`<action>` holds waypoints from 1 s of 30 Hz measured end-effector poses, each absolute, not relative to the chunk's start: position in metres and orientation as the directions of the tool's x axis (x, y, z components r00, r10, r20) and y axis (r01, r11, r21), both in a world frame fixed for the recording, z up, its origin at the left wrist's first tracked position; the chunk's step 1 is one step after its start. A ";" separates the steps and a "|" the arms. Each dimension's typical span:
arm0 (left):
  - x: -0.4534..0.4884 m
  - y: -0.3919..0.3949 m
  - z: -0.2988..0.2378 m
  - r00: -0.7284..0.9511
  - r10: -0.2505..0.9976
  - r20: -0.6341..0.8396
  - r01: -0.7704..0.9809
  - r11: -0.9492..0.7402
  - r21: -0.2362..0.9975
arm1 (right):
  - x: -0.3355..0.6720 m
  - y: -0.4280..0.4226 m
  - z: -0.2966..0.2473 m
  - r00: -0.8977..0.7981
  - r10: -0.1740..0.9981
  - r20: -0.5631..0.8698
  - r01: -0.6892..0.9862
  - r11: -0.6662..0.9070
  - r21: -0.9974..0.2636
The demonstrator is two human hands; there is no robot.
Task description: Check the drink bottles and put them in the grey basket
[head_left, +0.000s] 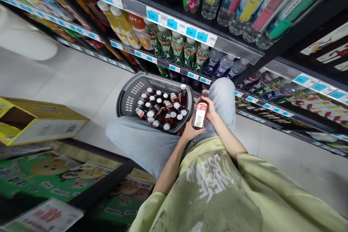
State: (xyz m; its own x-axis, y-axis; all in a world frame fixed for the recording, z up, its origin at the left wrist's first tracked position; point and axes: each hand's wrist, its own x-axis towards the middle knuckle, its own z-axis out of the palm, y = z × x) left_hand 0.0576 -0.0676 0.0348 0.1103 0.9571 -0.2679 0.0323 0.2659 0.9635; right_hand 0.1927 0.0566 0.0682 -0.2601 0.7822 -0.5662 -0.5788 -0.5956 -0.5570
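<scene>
I crouch in a shop aisle and hold a small red drink bottle (200, 113) with a white cap in both hands, over my right knee. My left hand (189, 129) grips its lower end from below. My right hand (210, 110) wraps its upper side. Just left of the bottle, a grey plastic shopping basket (130, 96) stands on the floor between my knees, filled with several similar red bottles with white caps.
Shelves of bottled drinks (178, 47) with blue price tags run along the right and top. An open yellow cardboard box (35, 121) lies on the floor at left. Green cartons (49, 175) sit on a low black shelf at bottom left. Pale floor tiles (76, 83) stretch beyond the basket.
</scene>
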 end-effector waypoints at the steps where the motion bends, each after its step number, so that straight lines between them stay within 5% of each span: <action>1: 0.058 -0.068 0.035 0.110 0.957 -0.269 0.035 0.266 0.963 | 0.193 0.057 0.068 -0.258 0.785 -0.564 -0.580 -0.592 -0.559; 30: 0.053 -0.068 0.025 0.138 0.961 -0.240 0.104 0.227 0.968 | 0.190 0.054 0.082 -0.282 0.814 -0.507 -0.587 -0.565 -0.580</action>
